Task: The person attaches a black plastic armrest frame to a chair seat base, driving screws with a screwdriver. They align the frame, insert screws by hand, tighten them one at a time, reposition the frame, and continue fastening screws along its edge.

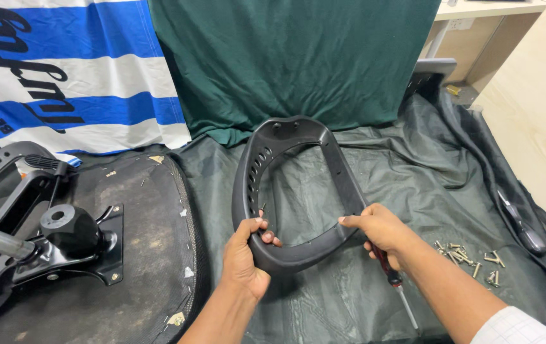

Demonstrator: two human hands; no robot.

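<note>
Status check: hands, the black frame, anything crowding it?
Left hand grips black armrest frame at its lower edge. Right hand on frame's right side, also holding screwdriver. Loose screws to the right, upturned chair seat left; both apart from frame.

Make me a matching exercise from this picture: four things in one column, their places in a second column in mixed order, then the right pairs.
Things
1. black plastic loop-shaped chair frame
2. red-handled screwdriver
3. loose silver screws
4. black metal seat mechanism plate

Places
A. bolted to the upturned seat underside at far left
B. held at its lower edge by both the left hand and right hand
C. scattered on the dark cloth, right of the hands
D. tucked in the right hand, shaft pointing down

Pairs: 1-B, 2-D, 3-C, 4-A
</note>
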